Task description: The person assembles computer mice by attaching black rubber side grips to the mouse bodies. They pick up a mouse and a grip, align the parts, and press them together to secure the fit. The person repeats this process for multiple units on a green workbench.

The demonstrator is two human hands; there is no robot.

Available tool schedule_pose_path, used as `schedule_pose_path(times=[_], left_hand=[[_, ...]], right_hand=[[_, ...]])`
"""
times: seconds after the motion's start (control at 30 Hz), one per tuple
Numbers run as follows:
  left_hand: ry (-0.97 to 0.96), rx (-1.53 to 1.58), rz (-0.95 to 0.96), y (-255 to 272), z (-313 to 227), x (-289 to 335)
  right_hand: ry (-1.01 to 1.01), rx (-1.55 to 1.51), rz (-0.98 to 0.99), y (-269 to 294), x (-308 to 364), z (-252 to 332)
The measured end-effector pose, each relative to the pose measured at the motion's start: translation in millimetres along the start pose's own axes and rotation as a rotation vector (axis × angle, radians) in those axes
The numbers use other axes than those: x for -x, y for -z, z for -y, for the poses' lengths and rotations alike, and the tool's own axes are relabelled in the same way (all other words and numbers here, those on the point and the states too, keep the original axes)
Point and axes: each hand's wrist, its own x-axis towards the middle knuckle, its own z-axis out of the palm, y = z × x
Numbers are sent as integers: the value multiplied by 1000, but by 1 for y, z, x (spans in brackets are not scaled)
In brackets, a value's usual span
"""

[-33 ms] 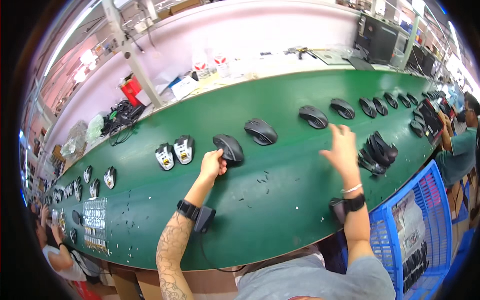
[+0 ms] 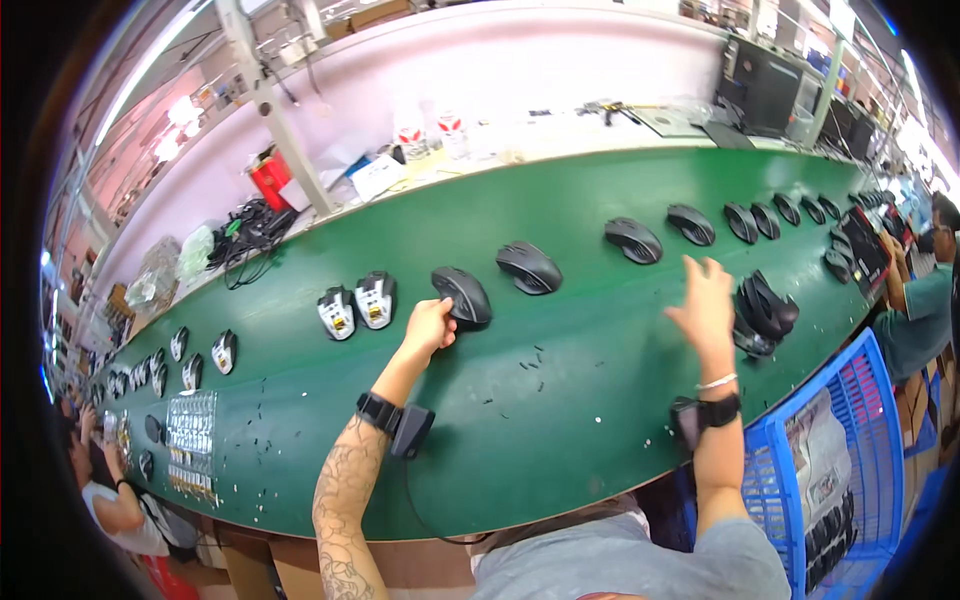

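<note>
My left hand (image 2: 431,327) has its fingers closed at the near left edge of a black computer mouse (image 2: 463,297), which rests on the green bench. My right hand (image 2: 708,308) hovers over the bench with its fingers spread, holding nothing. Just right of it lies a small heap of black mouse shells (image 2: 768,306). Another black mouse (image 2: 530,268) sits right of the held one, and a further black mouse (image 2: 633,240) is beyond my right fingertips. On the left are two mouse bases without covers, an open mouse base (image 2: 337,312) and a neighbouring base (image 2: 375,299), their white insides showing.
Small black strips (image 2: 532,364) are scattered on the green bench (image 2: 480,420). A clear tray of small parts (image 2: 190,440) lies at left. A blue crate (image 2: 780,500) stands at lower right. Co-workers sit at both ends; tangled black cables (image 2: 250,235) lie on the back ledge.
My right hand has shifted slightly right, closer to the heap of shells. My left hand stays at the same mouse. The whole view has shifted a little.
</note>
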Motion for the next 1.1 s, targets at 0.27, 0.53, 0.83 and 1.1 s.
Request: schedule_pose_path(times=[0.27, 0.53, 0.83, 1.1], left_hand=[[-231, -813, -412, 0, -16, -1], [-526, -456, -395, -30, -7, 77], [-700, -621, -179, -48, 23, 47], [-785, -30, 98, -62, -10, 89]], right_hand=[[-247, 44, 110, -38, 26, -125], [-147, 106, 144, -33, 24, -89], [279, -177, 26, -16, 9, 8], [482, -790, 366, 28, 25, 110]])
